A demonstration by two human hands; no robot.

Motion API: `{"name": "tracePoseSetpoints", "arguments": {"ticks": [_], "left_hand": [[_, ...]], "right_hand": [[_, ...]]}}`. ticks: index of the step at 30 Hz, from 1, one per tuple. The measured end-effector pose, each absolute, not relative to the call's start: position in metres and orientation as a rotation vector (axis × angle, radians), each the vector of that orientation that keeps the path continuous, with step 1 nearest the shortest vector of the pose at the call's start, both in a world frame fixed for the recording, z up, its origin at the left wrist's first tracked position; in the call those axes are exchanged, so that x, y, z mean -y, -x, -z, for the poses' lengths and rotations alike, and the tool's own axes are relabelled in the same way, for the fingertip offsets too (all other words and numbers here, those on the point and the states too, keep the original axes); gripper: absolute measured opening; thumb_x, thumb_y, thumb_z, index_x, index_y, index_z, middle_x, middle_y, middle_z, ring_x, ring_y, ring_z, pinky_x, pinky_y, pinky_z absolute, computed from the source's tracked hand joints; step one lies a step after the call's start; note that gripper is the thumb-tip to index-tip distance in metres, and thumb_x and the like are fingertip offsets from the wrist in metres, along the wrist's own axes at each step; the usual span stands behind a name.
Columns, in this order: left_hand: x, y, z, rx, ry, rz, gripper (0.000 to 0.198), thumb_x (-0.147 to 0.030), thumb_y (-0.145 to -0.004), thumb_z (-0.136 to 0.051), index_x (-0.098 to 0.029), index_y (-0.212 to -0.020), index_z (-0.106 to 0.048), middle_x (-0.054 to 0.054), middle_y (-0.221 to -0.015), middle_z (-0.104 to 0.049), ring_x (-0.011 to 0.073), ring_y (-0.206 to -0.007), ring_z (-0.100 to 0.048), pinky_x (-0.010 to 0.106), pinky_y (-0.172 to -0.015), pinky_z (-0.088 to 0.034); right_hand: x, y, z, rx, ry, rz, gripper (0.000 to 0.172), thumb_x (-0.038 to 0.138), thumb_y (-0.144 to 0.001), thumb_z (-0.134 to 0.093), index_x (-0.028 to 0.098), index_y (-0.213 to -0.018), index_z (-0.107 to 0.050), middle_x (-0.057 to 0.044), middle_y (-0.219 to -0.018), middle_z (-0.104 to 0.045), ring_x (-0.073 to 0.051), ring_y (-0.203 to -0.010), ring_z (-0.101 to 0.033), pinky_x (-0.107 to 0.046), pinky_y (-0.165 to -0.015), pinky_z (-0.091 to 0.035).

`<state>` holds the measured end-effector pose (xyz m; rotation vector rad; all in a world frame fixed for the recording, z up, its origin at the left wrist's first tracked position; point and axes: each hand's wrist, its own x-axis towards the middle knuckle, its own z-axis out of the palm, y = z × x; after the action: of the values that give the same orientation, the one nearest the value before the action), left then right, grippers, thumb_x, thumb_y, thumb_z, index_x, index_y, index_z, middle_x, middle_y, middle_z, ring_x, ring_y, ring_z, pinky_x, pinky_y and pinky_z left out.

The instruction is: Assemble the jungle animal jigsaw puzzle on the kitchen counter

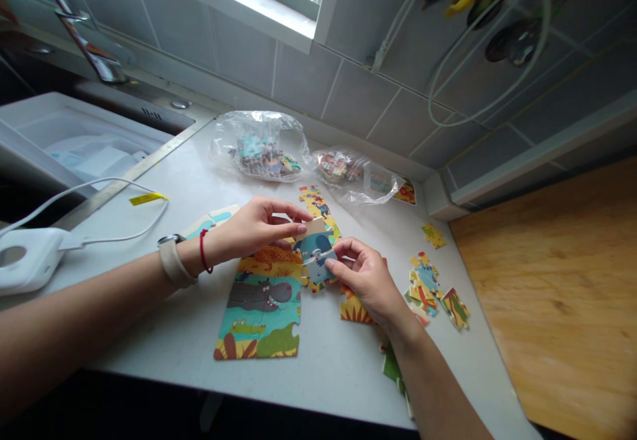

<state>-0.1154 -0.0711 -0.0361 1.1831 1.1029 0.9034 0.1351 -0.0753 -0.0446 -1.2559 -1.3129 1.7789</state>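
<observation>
Between my two hands is a small joined section of jigsaw puzzle pieces (316, 252) with a blue elephant on it. My left hand (259, 226) pinches its upper left edge with thumb and fingertips. At its lower right, my right hand (363, 274) grips it between thumb and index finger. Below my left hand lies a larger assembled puzzle section (263, 314) showing a grey hippo and a green crocodile; its upper part is partly covered by the hand. A strip of yellow puzzle pieces (318, 202) lies just behind the held section, and an orange-yellow piece (353, 307) rests beside my right hand.
Several loose puzzle pieces (425, 281) lie at the right, near a wooden board (557, 281). Clear plastic bags of pieces (261, 148) sit against the wall. A white charger with a cable (34, 257) and a sink with a white basin (74, 115) are at the left.
</observation>
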Motion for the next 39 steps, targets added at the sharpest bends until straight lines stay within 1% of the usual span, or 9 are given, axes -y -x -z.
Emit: {"name": "tracePoseSetpoints", "arguments": {"ticks": [4, 8, 12, 19, 22, 24, 26, 35, 39], "left_hand": [[0.07, 0.117, 0.034, -1.153, -1.188, -0.923, 0.04, -0.047, -0.08, -0.085, -0.019, -0.108, -0.08, 0.006, -0.097, -0.078, 0.0173, -0.086, -0.074, 0.023, -0.068, -0.066], [0.069, 0.117, 0.036, -1.157, -1.208, -0.945, 0.04, -0.047, -0.079, -0.085, -0.018, -0.106, -0.079, 0.006, -0.098, -0.075, 0.0178, -0.087, -0.074, 0.024, -0.066, -0.066], [0.07, 0.116, 0.041, -1.08, -1.263, -0.94, 0.039, -0.049, -0.081, -0.084, -0.017, -0.102, -0.077, 0.007, -0.104, -0.074, 0.0201, -0.092, -0.074, 0.028, -0.07, -0.068], [0.075, 0.114, 0.037, -1.028, -1.256, -0.951, 0.038, -0.05, -0.082, -0.083, -0.016, -0.098, -0.076, 0.007, -0.102, -0.075, 0.0212, -0.092, -0.075, 0.03, -0.072, -0.068], [0.075, 0.113, 0.035, -1.018, -1.251, -0.951, 0.037, -0.049, -0.081, -0.084, -0.016, -0.097, -0.077, 0.007, -0.101, -0.076, 0.0209, -0.092, -0.075, 0.029, -0.072, -0.068], [0.075, 0.112, 0.034, -1.004, -1.25, -0.948, 0.036, -0.047, -0.081, -0.085, -0.016, -0.097, -0.077, 0.007, -0.102, -0.077, 0.0202, -0.09, -0.075, 0.029, -0.073, -0.068], [0.076, 0.111, 0.034, -0.985, -1.245, -0.945, 0.036, -0.046, -0.08, -0.086, -0.016, -0.098, -0.077, 0.007, -0.101, -0.077, 0.0196, -0.088, -0.075, 0.029, -0.074, -0.068], [0.078, 0.11, 0.033, -0.926, -1.234, -0.94, 0.032, -0.038, -0.082, -0.084, -0.016, -0.104, -0.075, 0.007, -0.103, -0.076, 0.0192, -0.089, -0.076, 0.028, -0.071, -0.067], [0.079, 0.109, 0.035, -0.941, -1.31, -0.931, 0.033, -0.038, -0.084, -0.081, -0.017, -0.108, -0.074, 0.007, -0.099, -0.076, 0.0185, -0.084, -0.075, 0.03, -0.072, -0.067]], "right_hand": [[0.076, -0.137, 0.045, 1.393, 1.213, -1.757, 0.04, 0.044, -0.073, -0.091, 0.019, -0.098, -0.073, -0.003, -0.091, -0.075, -0.015, -0.078, -0.068, -0.026, -0.069, -0.058], [0.076, -0.136, 0.046, 1.398, 1.165, -1.727, 0.044, 0.039, -0.069, -0.095, 0.02, -0.102, -0.073, -0.002, -0.09, -0.075, -0.015, -0.081, -0.07, -0.026, -0.076, -0.058], [0.075, -0.134, 0.044, 1.352, 1.192, -1.722, 0.052, 0.037, -0.064, -0.098, 0.021, -0.103, -0.067, 0.002, -0.079, -0.074, -0.013, -0.072, -0.069, -0.024, -0.067, -0.056], [0.078, -0.132, 0.041, 1.325, 1.241, -1.742, 0.058, 0.036, -0.06, -0.1, 0.022, -0.105, -0.064, 0.002, -0.075, -0.074, -0.016, -0.069, -0.071, -0.025, -0.064, -0.056], [0.079, -0.131, 0.041, 1.356, 1.18, -1.766, 0.054, 0.037, -0.062, -0.099, 0.022, -0.102, -0.067, 0.0, -0.082, -0.077, -0.018, -0.076, -0.074, -0.029, -0.071, -0.06], [0.079, -0.13, 0.042, 1.393, 1.13, -1.775, 0.048, 0.04, -0.066, -0.097, 0.021, -0.101, -0.07, -0.003, -0.09, -0.079, -0.019, -0.083, -0.075, -0.031, -0.078, -0.062], [0.079, -0.129, 0.041, 1.416, 1.109, -1.768, 0.042, 0.042, -0.072, -0.094, 0.021, -0.102, -0.073, -0.004, -0.094, -0.079, -0.019, -0.086, -0.075, -0.032, -0.082, -0.062], [0.08, -0.132, 0.039, 1.413, 1.168, -1.747, 0.036, 0.048, -0.077, -0.089, 0.02, -0.093, -0.074, -0.003, -0.087, -0.078, -0.018, -0.078, -0.071, -0.029, -0.072, -0.058], [0.079, -0.133, 0.039, 1.408, 1.216, -1.728, 0.037, 0.048, -0.074, -0.091, 0.02, -0.089, -0.072, -0.003, -0.084, -0.077, -0.018, -0.074, -0.07, -0.028, -0.069, -0.057]]}}
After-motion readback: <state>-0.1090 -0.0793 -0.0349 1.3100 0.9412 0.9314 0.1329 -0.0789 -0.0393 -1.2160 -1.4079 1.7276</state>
